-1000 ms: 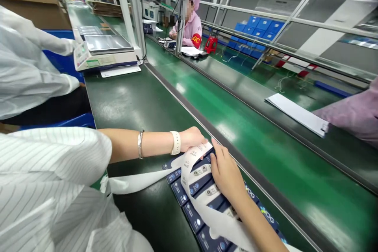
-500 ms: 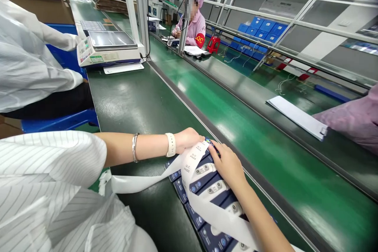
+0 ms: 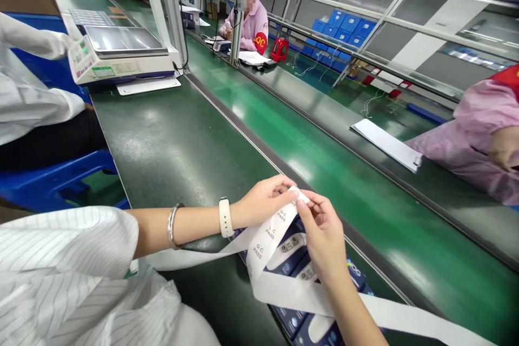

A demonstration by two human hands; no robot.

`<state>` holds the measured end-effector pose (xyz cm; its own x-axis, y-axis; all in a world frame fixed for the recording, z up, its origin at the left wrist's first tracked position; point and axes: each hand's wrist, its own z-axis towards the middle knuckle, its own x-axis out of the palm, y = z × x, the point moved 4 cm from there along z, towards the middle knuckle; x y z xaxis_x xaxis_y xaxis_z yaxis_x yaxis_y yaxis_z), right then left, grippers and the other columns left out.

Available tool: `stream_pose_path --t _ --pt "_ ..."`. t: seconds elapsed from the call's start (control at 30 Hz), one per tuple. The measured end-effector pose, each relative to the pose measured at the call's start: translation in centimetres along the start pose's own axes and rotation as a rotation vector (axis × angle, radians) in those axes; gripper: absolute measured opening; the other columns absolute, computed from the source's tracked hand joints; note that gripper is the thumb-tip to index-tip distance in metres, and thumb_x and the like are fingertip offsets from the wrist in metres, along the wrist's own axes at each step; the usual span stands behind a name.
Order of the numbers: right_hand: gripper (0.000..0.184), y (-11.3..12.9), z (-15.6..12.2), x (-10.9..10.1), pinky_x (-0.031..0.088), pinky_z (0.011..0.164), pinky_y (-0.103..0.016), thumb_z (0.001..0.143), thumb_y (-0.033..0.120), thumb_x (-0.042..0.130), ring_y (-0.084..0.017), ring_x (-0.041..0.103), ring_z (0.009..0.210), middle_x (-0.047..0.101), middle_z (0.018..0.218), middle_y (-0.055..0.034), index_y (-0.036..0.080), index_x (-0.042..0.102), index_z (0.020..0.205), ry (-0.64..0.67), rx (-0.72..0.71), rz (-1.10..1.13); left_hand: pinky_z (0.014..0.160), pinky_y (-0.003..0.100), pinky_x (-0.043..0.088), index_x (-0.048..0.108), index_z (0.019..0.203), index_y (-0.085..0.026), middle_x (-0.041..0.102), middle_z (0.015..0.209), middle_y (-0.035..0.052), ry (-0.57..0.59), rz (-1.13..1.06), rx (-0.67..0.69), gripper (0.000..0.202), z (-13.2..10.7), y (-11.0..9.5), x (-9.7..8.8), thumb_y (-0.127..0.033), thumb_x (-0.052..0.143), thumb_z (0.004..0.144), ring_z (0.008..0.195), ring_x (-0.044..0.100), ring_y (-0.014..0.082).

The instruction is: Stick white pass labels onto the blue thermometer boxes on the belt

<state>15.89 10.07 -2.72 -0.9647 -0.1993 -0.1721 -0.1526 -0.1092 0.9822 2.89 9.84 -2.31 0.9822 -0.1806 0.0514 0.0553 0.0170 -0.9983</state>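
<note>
A long white strip of stickers (image 3: 271,231) printed "Q.C. PASS" runs up to both hands. My left hand (image 3: 265,200) pinches the strip near its upper end. Close beside it, my right hand (image 3: 324,230) has thumb and fingertips closed on the same end of the strip. Whether a single sticker is lifted there I cannot make out. Under the hands lie several dark blue printed boxes (image 3: 294,320) in rows, partly covered by the strip and my right forearm. One tail of the strip loops over the boxes to the lower right; another trails left below my left wrist.
A weighing scale (image 3: 121,54) stands on the green bench (image 3: 162,140) at the back left. Beyond the bench edge runs a green conveyor belt (image 3: 324,173), with a clipboard (image 3: 387,143) on its far side. Co-workers sit left, far and right. A blue stool (image 3: 60,178) is at left.
Both hands have risen slightly off the boxes, shifted right and come together at the strip's end. The view has turned, and more of the co-worker at right shows.
</note>
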Motion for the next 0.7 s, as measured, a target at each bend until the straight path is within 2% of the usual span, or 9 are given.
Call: stream_pose_path --t 0.07,0.1,0.2,0.3,0.37,0.47,0.6,0.7 --pt "0.026 0.1 -0.3 -0.3 0.044 0.08 -0.032 0.08 0.036 0.055 -0.017 0.056 0.09 0.06 0.097 -0.0066 0.019 0.052 0.1 -0.011 -0.011 -0.024 0.063 0.022 0.041 0.052 0.102 -0.017 0.055 0.089 0.0026 0.012 0.058 0.095 0.026 -0.2 -0.4 0.2 -0.03 0.05 0.081 0.071 0.049 0.0103" --pt "0.026 0.1 -0.4 -0.4 0.044 0.079 -0.032 0.081 0.037 0.054 -0.018 0.056 0.09 0.06 0.098 -0.007 0.019 0.052 0.099 -0.012 -0.01 -0.041 0.063 0.022 0.04 0.053 0.099 -0.017 0.055 0.087 0.002 0.022 0.078 0.122 0.022 -0.2 -0.5 0.3 -0.029 0.05 0.081 0.071 0.048 0.0101" --pt "0.029 -0.2 -0.8 -0.7 0.044 0.076 -0.031 0.08 0.04 0.053 -0.018 0.055 0.087 0.06 0.094 -0.0068 0.019 0.052 0.099 -0.009 0.015 -0.09 0.054 0.019 0.034 0.051 0.075 -0.015 0.047 0.068 -0.0021 -0.007 0.104 0.12 0.018 0.0 -0.4 0.3 -0.031 0.049 0.081 0.062 0.041 0.0083" --pt "0.03 -0.7 -0.9 -0.8 0.043 0.069 -0.029 0.079 0.044 0.054 -0.016 0.054 0.079 0.06 0.085 -0.0041 0.019 0.051 0.095 0.012 0.054 -0.15 0.045 0.02 0.023 0.036 0.055 -0.016 0.03 0.054 -0.0057 -0.061 0.126 0.076 0.037 0.3 0.1 0.3 -0.04 0.049 0.08 0.052 0.028 0.0066" --pt "0.029 -1.1 -0.8 -0.8 0.041 0.063 -0.027 0.079 0.047 0.052 -0.015 0.052 0.072 0.058 0.078 -0.0022 0.019 0.051 0.087 0.031 0.088 -0.192 0.043 0.021 0.019 0.027 0.051 -0.017 0.023 0.05 -0.0064 -0.045 0.121 0.029 0.045 0.5 0.5 0.6 -0.046 0.046 0.08 0.049 0.023 0.0064" --pt "0.031 -1.6 -0.4 -0.9 0.038 0.059 -0.027 0.082 0.049 0.044 -0.015 0.049 0.064 0.055 0.07 -0.0011 0.019 0.051 0.079 0.009 0.12 -0.278 0.042 0.021 0.018 0.029 0.052 -0.017 0.026 0.05 -0.0061 -0.009 0.127 -0.032 0.042 0.6 0.9 0.9 -0.044 0.044 0.081 0.048 0.024 0.0064" --pt "0.031 -1.9 0.1 -1.3 0.037 0.073 -0.035 0.084 0.045 0.041 -0.02 0.048 0.078 0.057 0.079 -0.0041 0.019 0.054 0.075 -0.048 -0.005 -0.582 0.041 0.021 0.016 0.032 0.05 -0.016 0.026 0.049 -0.007 -0.023 0.132 -0.217 0.037 0.7 1.8 0.8 -0.032 0.051 0.077 0.045 0.023 0.005" --pt "0.029 -2.7 0.2 -1.8 0.034 0.084 -0.041 0.086 0.042 0.039 -0.023 0.046 0.092 0.057 0.093 -0.0078 0.018 0.054 0.089 -0.079 -0.076 -0.695 0.038 0.019 0.019 0.038 0.051 -0.016 0.034 0.043 -0.0063 0.009 0.049 -0.41 0.032 0.9 2.6 1.0 -0.028 0.047 0.079 0.038 0.03 0.0052"
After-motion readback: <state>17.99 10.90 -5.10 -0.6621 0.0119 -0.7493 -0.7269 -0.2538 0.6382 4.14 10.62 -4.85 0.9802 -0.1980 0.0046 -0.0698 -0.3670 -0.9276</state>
